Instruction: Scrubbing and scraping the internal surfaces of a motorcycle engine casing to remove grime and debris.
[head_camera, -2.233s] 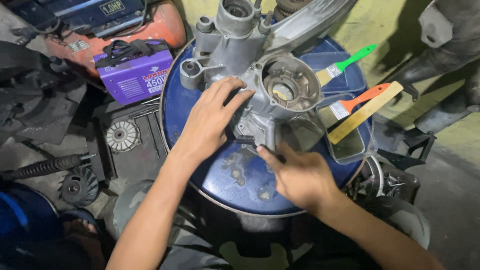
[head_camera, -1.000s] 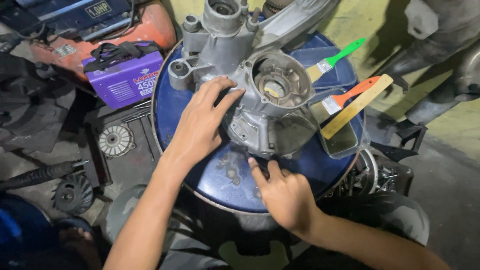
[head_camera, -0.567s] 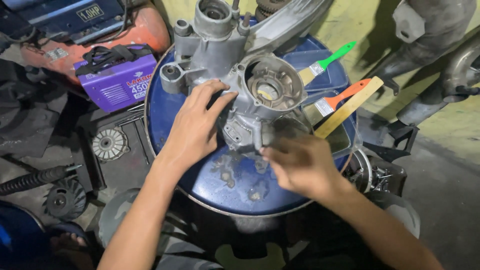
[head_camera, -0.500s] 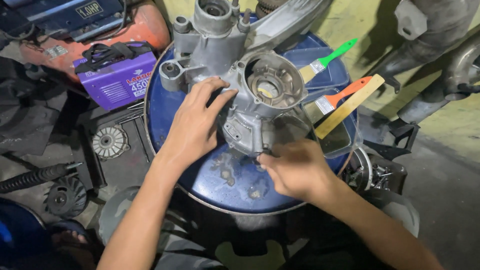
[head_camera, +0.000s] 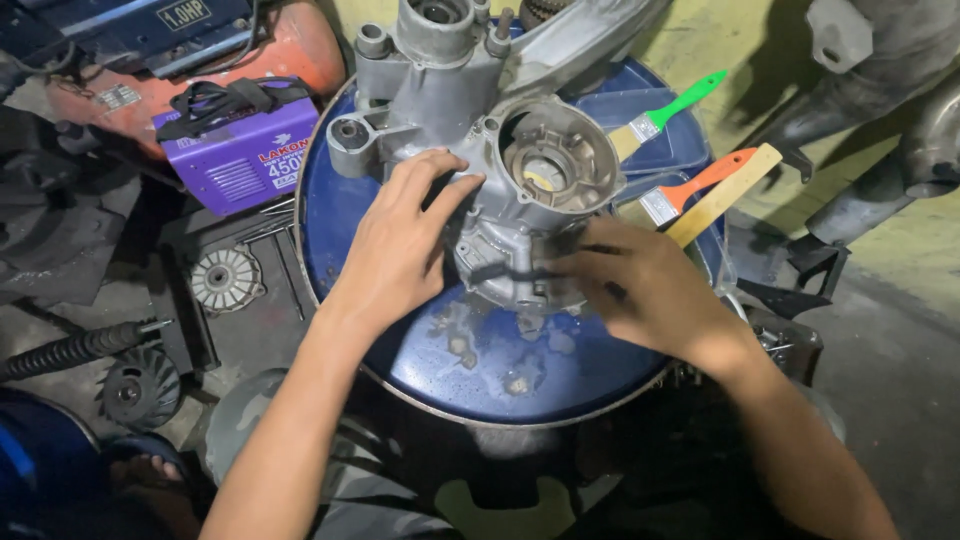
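A grey metal engine casing (head_camera: 520, 150) lies on the lid of a blue drum (head_camera: 500, 360). My left hand (head_camera: 400, 240) rests flat on the casing's left side, fingers spread and holding it steady. My right hand (head_camera: 640, 285) sits at the casing's lower right edge, its fingers pressed against the metal; it is blurred, and whether it holds something small is hidden.
Two paint brushes lean in a clear tub at the drum's right: a green-handled brush (head_camera: 665, 110) and an orange-handled brush (head_camera: 700, 185). A purple box-shaped machine (head_camera: 245, 150) and an orange tank (head_camera: 300, 45) stand at left. Round metal parts (head_camera: 225, 280) and a finned wheel (head_camera: 140, 385) lie on the floor.
My right hand rose from the drum lid up to the casing's lower right edge. The left hand stayed on the casing. The view shifted slightly.
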